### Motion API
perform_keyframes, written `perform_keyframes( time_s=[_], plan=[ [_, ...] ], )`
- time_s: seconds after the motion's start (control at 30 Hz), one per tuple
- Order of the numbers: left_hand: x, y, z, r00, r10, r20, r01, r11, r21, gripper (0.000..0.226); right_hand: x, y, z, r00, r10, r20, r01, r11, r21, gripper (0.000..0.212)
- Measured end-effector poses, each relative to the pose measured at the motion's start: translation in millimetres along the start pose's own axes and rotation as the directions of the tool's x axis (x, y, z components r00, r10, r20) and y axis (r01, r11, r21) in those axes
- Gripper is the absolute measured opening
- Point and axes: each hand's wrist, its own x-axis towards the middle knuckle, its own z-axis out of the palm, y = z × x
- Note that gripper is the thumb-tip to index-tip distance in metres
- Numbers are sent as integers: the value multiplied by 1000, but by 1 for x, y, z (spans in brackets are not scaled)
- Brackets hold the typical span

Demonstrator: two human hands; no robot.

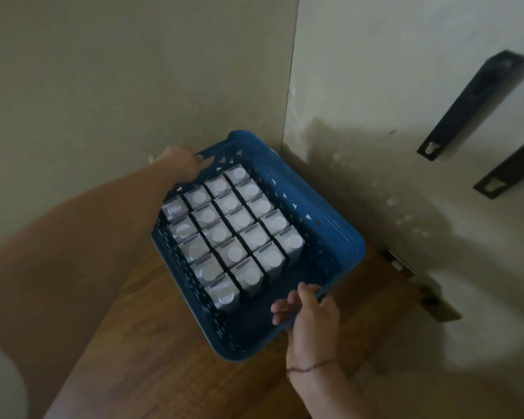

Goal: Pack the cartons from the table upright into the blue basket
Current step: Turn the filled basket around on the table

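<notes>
The blue basket point(324, 225) sits at the middle of the frame, on the wooden counter point(152, 352) pushed into a wall corner, and the cartons point(230, 231) stand upright in neat rows toward its 10 o'clock side. No loose cartons show on the counter, so packing looks about done and this is probably a basket shift.

Best bet for the person: keep the basket level and slide it so nothing topples into the empty strip at 4 o'clock.

The left hand point(179, 161) reaches far out, arm nearly straight, fingers hooked on the rim at 11 o'clock. The right hand point(309, 316) curls over the near rim at 5 o'clock, thumb outside, wrist bent back.
</notes>
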Motion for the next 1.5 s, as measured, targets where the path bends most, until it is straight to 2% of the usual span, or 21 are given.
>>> perform_keyframes(
  time_s=[0.1,0.17,0.23,0.33,0.4,0.5,0.57,0.63,0.7,0.8,0.93,1.1,1.23,1.3,1.33,1.4,1.43,1.47,1.5],
  plan=[
    [-3,-1,-5,999,2,43,-1,1000,-30,44,8,-2,-1,1000,18,-19,-18,999,32,12],
    [-4,-13,-4,994,-56,96,68,988,-136,35,16,-8,-3,999,13,-35,-12,1000,16,14],
    [-14,-30,-4,982,-107,158,147,950,-275,38,29,-18,-9,999,-3,-33,2,1000,-22,16],
    [-44,-58,3,968,-109,226,215,824,-525,50,56,-42,-14,999,-39,37,44,988,-148,22],
    [-65,-73,15,967,-149,209,252,704,-664,49,76,-61,-11,994,-24,107,44,982,-185,30],
    [-92,-90,34,965,-205,164,253,560,-789,49,108,-91,5,967,-24,253,105,944,-314,38],
    [-107,-95,43,959,-218,181,261,434,-862,46,133,-111,21,938,-18,347,170,895,-412,38],
    [-120,-95,50,944,-263,197,279,324,-904,42,161,-129,44,907,16,421,226,825,-518,34],
    [-126,-91,55,919,-336,206,300,260,-918,42,184,-144,64,888,51,457,262,759,-596,31],
    [-122,-81,56,879,-431,204,311,192,-931,42,212,-161,95,859,65,507,337,674,-658,29],
    [-108,-63,51,843,-495,212,300,106,-948,42,247,-179,132,835,100,542,372,622,-689,29],
    [-79,-41,43,826,-523,209,305,103,-947,43,290,-192,169,845,85,528,406,540,-737,27],
    [-66,-38,41,831,-530,172,289,146,-946,44,306,-189,180,855,53,517,435,470,-768,26],
    [-74,-40,42,846,-515,137,246,151,-957,43,301,-191,177,822,-9,569,519,422,-743,23],
    [-81,-40,45,850,-519,94,204,158,-966,41,295,-195,171,790,-54,611,586,360,-726,19],
    [-103,-35,53,831,-553,-61,81,229,-970,29,284,-201,150,725,-151,672,689,145,-710,6],
    [-116,-28,59,815,-559,-153,6,272,-962,25,277,-199,135,716,-190,672,693,81,-716,9],
    [-127,-19,66,803,-553,-224,-62,297,-953,29,271,-193,121,714,-232,661,690,74,-720,22],
    [-136,-9,72,803,-534,-264,-113,298,-948,43,264,-183,110,708,-289,644,697,142,-702,29]
  ],
)
